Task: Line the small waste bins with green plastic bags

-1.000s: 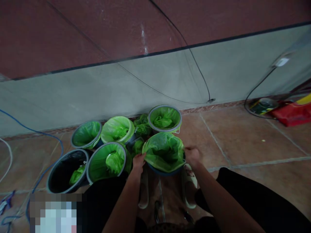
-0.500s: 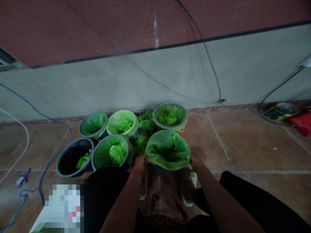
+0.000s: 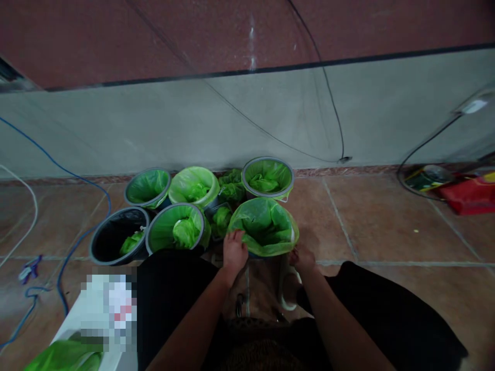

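The green bag [image 3: 265, 226] sat in a dark bucket [image 3: 254, 255] on the floor [image 3: 386, 221], right in front of the person, prob. b/c both hands could get to it there. The right hand [image 3: 304, 257] looked pinched on the near right edge of the bag. The left hand [image 3: 235, 251] had its fingers [image 3: 235, 235] bent over the near left edge, but I couldn't tell if they squeezed it or just lay on top. W/ one hand on each side, the bag's mouth prob. stayed wide and didn't flop in. The bag hung over the bucket, so only a bit of dark side showed. A shoe [image 3: 286, 296] was near the right hand, and the legs were spread, prob. to make room for the arms. Just behind, by the wall [image 3: 193, 118], stood a back bucket w/ a gray ring [image 3: 293, 179]. The ring seemed to sit on top of its bag, prob. to pin it. No gray ring showed on the bag in front, so the hands prob. did that job. Four more buckets were bunched to the left, incl. a black bucket [image 3: 101, 232] and one w/ a green lump [image 3: 186, 233], packed close, prob. to save room.
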